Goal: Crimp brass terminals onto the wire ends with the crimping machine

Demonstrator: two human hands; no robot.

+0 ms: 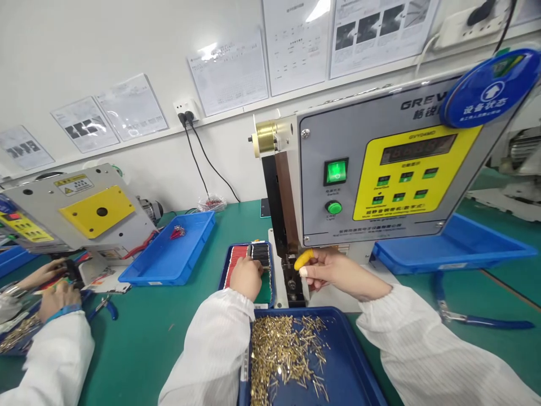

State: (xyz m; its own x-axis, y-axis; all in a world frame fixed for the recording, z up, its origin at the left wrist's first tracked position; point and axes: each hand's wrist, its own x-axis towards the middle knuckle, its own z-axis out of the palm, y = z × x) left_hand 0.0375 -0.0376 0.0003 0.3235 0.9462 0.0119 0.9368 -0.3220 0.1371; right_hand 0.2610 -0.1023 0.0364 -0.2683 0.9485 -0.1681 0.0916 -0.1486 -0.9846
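Observation:
My left hand (247, 278) is closed with its fingers curled, over a small blue tray (224, 282) with rows of red wires (237, 258) and black wires (260, 255). Whatever its fingertips hold is too small to make out. A yellow finger cot (303, 260) covers a finger of my right hand (327, 269). That hand's thumb and finger are pinched together just right of the crimping die (291, 276) of the grey machine (329, 225); anything between them is hidden. Below both hands lies a dark blue tray (350, 349) holding many loose brass terminals (281, 355).
A blue bin (160, 256) with a few red pieces stands left, another blue bin (456, 248) right, beside blue-handled pliers (477, 320). At far left, a co-worker's hands (59, 299) are at a second machine (84, 208). Small cutters (103, 307) lie near that person's sleeve.

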